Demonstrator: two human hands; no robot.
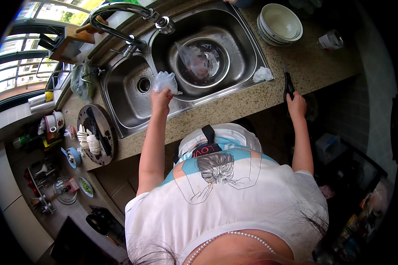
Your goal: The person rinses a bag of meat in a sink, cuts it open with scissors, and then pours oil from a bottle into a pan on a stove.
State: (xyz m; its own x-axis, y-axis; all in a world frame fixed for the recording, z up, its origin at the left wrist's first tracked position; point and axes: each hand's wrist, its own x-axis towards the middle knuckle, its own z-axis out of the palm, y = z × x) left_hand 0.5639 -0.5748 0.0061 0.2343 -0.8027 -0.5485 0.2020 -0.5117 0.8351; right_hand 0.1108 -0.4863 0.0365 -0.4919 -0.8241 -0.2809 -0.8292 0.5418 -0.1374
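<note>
My left hand [162, 100] grips a crumpled clear plastic bag [165, 82] above the divider between the two steel sink bowls. In my right hand [297, 103] are black-handled scissors [289, 85] by the counter's front edge, their blades pointing towards the back. The larger sink bowl [242, 39] holds a round metal basin [228, 63]. Inside that basin lies a clear plastic bag [189, 56] with something reddish, perhaps meat. A crumpled piece of white plastic or paper [263, 74] rests at the sink's right corner, between the sink and my right hand.
Stacked bowls [281, 25] and a clear jar [331, 40] stand at the back right. The chrome faucet [119, 10] arches over the sink. At left, a round cutting board [106, 131] bears a cleaver and sliced white food; a knife block [71, 43] stands by the window.
</note>
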